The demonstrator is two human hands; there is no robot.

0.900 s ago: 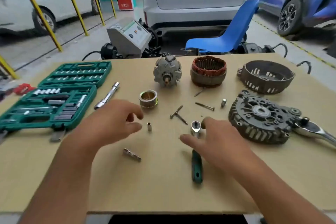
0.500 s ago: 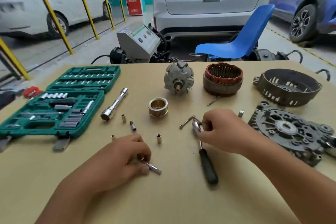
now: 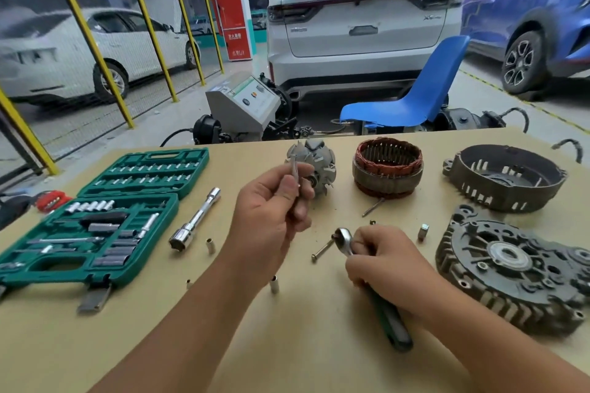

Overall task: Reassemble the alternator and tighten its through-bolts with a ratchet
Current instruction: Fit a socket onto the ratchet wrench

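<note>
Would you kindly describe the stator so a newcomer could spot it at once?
Look along the table's far edge, below the blue chair. The stator stands between the rotor and the dark rear housing. It alone is an open ring with copper windings.

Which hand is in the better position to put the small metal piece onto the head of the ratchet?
Probably the left. The left hand already pinches the small metal piece, raised above the table. The right hand grips the ratchet with its head exposed, so it only needs to steady it.
</note>
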